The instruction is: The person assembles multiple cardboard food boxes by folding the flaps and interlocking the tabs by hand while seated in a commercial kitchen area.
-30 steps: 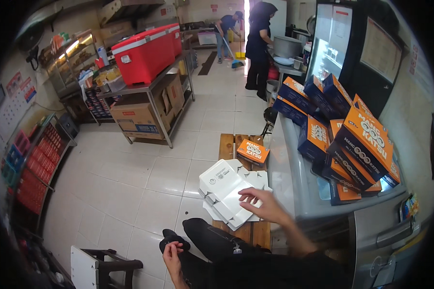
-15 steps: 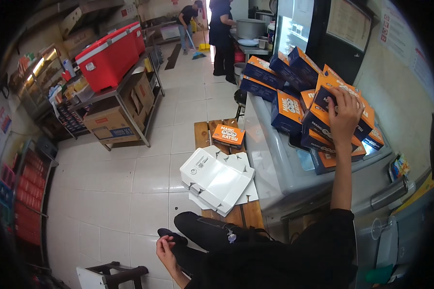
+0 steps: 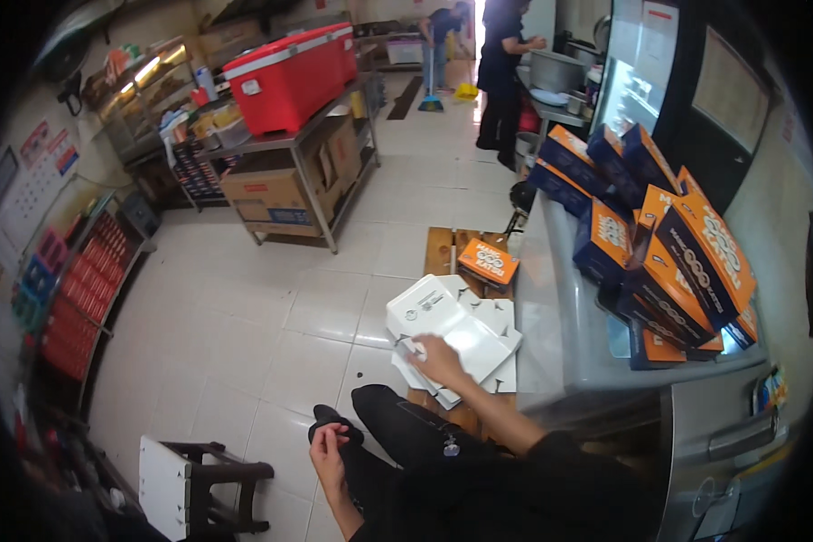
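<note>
My right hand (image 3: 439, 360) is over the left edge of the top sheet in a small stack of flat white box blanks (image 3: 479, 341), its fingers bent and a little apart. Whether the fingertips touch the card, I cannot tell. The blanks lie unfolded on a wooden bench (image 3: 440, 246), beyond my knees. Just past them is a folded orange and dark blue box (image 3: 488, 262). Near my left knee, my left hand (image 3: 328, 449) is closed, thumb and fingers together, with nothing visible in it.
Several orange and dark blue boxes (image 3: 602, 233) are piled on a grey chest lid (image 3: 551, 361) at my right. A stool (image 3: 167, 488) stands at lower left. Red coolers (image 3: 285, 86) top a metal table. Two people are at the back, one with a blue broom (image 3: 431, 104).
My right hand has left a box on the pile, which stays on top, and come down left to the white blanks. The view has turned right to left across the room; my left hand stays closed.
</note>
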Demonstrator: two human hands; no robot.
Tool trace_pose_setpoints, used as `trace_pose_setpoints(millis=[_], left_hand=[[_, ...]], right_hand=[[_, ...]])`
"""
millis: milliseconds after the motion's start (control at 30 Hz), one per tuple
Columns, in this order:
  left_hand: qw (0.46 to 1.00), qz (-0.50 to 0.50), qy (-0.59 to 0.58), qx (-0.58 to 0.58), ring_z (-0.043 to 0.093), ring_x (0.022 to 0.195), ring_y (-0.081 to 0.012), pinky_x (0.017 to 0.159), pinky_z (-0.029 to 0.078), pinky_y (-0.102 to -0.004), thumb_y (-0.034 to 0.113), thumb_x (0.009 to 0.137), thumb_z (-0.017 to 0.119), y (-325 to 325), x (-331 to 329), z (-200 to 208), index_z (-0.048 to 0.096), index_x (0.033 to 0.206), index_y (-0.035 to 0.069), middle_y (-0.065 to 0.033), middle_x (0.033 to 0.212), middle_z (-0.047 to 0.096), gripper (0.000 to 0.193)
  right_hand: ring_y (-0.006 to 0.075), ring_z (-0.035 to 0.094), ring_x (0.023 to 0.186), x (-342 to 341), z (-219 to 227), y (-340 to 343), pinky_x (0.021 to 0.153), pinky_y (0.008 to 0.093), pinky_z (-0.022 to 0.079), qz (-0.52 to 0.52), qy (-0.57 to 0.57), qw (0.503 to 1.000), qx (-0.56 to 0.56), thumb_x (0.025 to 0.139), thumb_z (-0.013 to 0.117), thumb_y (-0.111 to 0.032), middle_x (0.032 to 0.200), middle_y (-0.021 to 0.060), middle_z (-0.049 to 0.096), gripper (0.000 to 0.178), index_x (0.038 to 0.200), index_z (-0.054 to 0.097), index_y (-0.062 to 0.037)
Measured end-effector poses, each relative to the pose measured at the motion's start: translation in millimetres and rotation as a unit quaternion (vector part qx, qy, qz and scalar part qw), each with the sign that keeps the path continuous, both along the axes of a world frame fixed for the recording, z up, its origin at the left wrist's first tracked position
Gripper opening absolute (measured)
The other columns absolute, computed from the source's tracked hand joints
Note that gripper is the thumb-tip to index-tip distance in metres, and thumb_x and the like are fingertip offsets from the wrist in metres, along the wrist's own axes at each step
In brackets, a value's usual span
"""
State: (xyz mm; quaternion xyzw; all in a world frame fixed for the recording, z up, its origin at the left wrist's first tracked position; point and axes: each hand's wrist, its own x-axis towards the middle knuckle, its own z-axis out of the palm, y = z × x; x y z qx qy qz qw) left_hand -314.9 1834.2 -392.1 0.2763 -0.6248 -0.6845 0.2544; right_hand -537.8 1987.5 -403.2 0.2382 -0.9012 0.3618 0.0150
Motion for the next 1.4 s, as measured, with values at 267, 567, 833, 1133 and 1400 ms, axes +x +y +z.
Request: trace_pose_setpoints(millis=[267,567,833,1133,1400], left_hand=[[0.998,0.035,-0.037,0.028,0.053,0.064,-0.0088,0.062,0.044,-0.0224,0.021,0.091,0.045,-3,30,-23,0.057,0.091,0.003,-0.0062,0.081,0.062,0.022],[0.997,0.037,-0.046,0.04,0.053,0.063,-0.0079,0.061,0.043,-0.021,0.023,0.091,0.044,-7,22,-20,0.057,0.091,0.004,-0.0053,0.081,0.062,0.023],[0.999,-0.004,-0.021,0.042,0.053,0.065,-0.0084,0.064,0.044,-0.0211,0.021,0.092,0.043,3,6,-15,0.057,0.093,0.003,-0.0062,0.082,0.061,0.023],[0.995,-0.024,-0.061,0.072,0.053,0.068,-0.0082,0.066,0.044,-0.0221,0.019,0.092,0.042,13,1,-23,0.056,0.093,0.002,-0.0063,0.083,0.061,0.022],[0.995,-0.067,-0.049,0.058,0.052,0.067,-0.0075,0.066,0.043,-0.0213,0.02,0.092,0.043,21,-13,-18,0.057,0.093,0.002,-0.0055,0.084,0.062,0.023]], right_hand=[[0.0317,0.054,0.096,-9,-151,-6,0.076,0.0435,0.046,0.066,-0.132,0.947,0.285,0.074,0.06,-0.042,0.103,0.0165,0.054,0.048,0.103,0.052,-0.0043],[0.0296,0.055,0.092,-32,-118,26,0.079,0.0413,0.044,-0.055,-0.133,0.986,0.088,0.075,0.058,-0.045,0.098,0.0152,0.056,0.052,0.106,0.052,-0.0036],[0.0298,0.054,0.094,-5,-150,-11,0.073,0.0387,0.048,0.065,-0.034,0.967,0.242,0.077,0.059,-0.037,0.099,0.019,0.055,0.04,0.089,0.057,0.0008],[0.0348,0.06,0.072,-21,-153,-3,0.066,0.0416,0.049,0.051,0.031,0.977,0.203,0.078,0.056,-0.025,0.075,0.0187,0.061,0.027,0.075,0.059,0.0013],[0.0326,0.06,0.069,-43,-134,-1,0.063,0.0406,0.049,-0.064,-0.015,0.982,0.176,0.071,0.059,-0.021,0.071,0.0169,0.061,0.018,0.068,0.062,-0.0034]])
